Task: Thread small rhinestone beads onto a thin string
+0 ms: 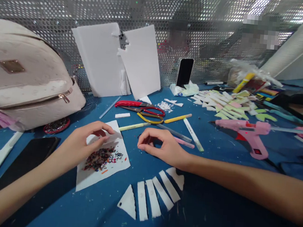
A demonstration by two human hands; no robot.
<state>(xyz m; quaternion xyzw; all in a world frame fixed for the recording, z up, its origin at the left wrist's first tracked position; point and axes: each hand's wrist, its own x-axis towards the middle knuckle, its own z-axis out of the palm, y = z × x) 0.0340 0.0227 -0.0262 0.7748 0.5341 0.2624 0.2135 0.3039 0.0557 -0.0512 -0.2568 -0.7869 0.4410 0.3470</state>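
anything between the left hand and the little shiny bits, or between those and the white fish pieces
Nothing visible stands in the way. The left hand overlaps the shiny bits in this view, with no object showing between. Toward the white fish pieces there's only the paper sheet edge and blue tabletop.

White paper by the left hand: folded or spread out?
Spread out: the paper lies open on the blue table, with small coloured bits scattered over it.

White strips [153,198] and paper [87,183] lie on a blue table [211,219].
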